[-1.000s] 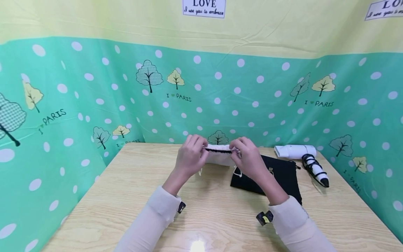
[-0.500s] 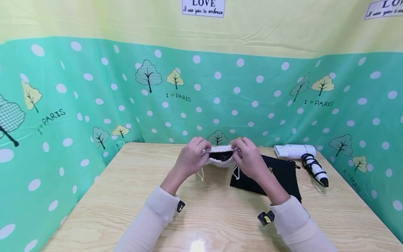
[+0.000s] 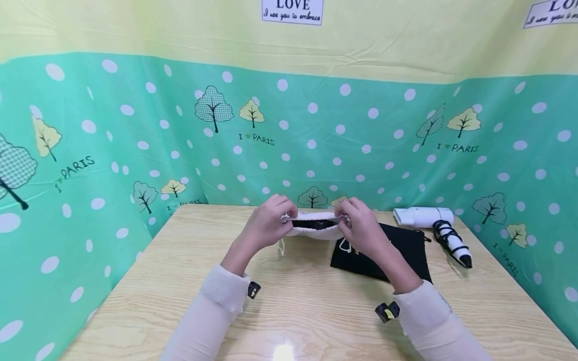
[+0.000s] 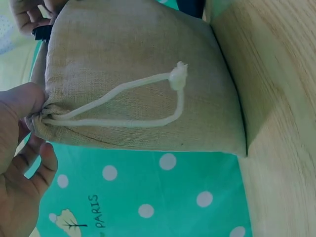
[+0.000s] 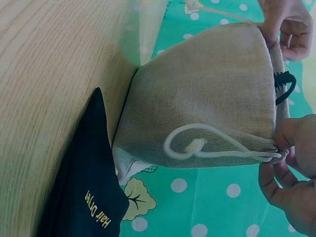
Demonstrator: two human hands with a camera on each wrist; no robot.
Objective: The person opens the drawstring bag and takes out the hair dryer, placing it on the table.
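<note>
Outward went our left grip [image 3: 266, 225] and, less far, our right grip [image 3: 358, 228] since the earlier head views, stretching the mouth of the beige drawstring bag [image 5: 207, 89] from a thin slit into a wide, flat gap. We judged that this left the inside reachable; something black showed within, and a black cable [image 5: 283, 79] poked out at the rim between our grips. Each grip pinched one gathered corner of the rim, thumb and finger closed on the cloth with no gap that we could see; the left one's lower fingers curled loosely beneath. Between and below our grips, the bag's base rested on the table [image 3: 307, 296], white drawcords [image 4: 133, 123] dangling from both corners. Just beyond our right grip, partly behind its forearm, lay the black pouch [image 3: 404, 253]; farther right, well apart, lay the white hair dryer [image 3: 423, 217]. Neither had visibly shifted.
</note>
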